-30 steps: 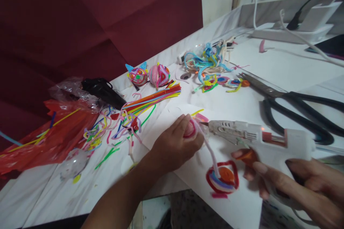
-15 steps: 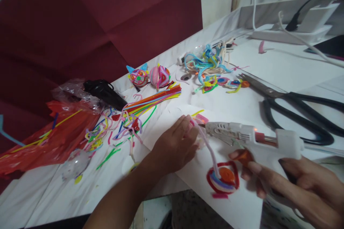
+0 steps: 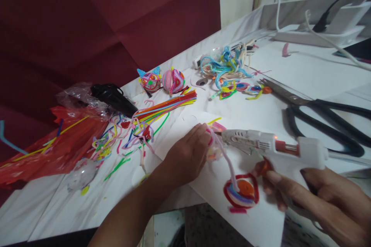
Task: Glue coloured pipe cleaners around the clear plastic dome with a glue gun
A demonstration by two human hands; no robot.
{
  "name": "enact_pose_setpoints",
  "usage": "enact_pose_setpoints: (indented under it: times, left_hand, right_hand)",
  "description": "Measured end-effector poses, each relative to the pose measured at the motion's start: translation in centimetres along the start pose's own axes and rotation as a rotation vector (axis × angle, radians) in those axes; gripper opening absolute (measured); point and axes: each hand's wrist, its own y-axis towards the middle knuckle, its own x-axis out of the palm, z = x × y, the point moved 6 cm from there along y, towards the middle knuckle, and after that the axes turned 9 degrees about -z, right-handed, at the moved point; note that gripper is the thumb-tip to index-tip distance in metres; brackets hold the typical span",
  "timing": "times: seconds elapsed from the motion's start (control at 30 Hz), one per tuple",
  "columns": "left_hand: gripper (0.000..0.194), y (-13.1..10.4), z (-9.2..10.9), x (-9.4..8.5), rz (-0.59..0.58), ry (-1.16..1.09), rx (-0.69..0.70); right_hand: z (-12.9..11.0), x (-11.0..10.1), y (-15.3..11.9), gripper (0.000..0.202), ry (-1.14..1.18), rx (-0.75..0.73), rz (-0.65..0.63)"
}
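My right hand (image 3: 324,197) is wrapped round the handle of a white hot glue gun (image 3: 255,141), its fingers at the orange trigger (image 3: 264,168). The nozzle points left, close to the fingers of my left hand (image 3: 185,156). Those fingers are closed at a pink pipe cleaner (image 3: 227,154), though their tips are partly hidden. Its pale strand curves down to a teardrop-shaped pipe-cleaner piece (image 3: 245,188) with a red outline and an orange centre. That piece lies on a white sheet of paper (image 3: 261,224) beneath both hands.
Black-handled scissors (image 3: 324,121) lie at the right. Two decorated balls (image 3: 173,81) stand behind a pipe-cleaner bundle (image 3: 168,106). Loose scraps, a red plastic bag (image 3: 81,131) and a black object (image 3: 111,98) are at left. A tangle of coloured strands (image 3: 227,65) and a power strip (image 3: 310,34) are at the back.
The view has shifted slightly. My left fingers have turned a little, showing more of a small clear and coloured thing behind them. The glue gun stays at nearly the same place.
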Motion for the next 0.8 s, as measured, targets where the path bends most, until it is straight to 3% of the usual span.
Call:
enact_pose_setpoints:
  times: [0.4, 0.8]
  left_hand:
    - [0.052, -0.2, -0.3, 0.2, -0.035, -0.054, -0.018]
    - [0.049, -0.2, -0.2, 0.2, -0.017, -0.045, -0.028]
  right_hand:
    - [-0.1, 0.1, -0.1, 0.052, 0.006, 0.029, -0.012]
    - [2.1, 0.6, -2.0, 0.047, -0.057, 0.209, -0.105]
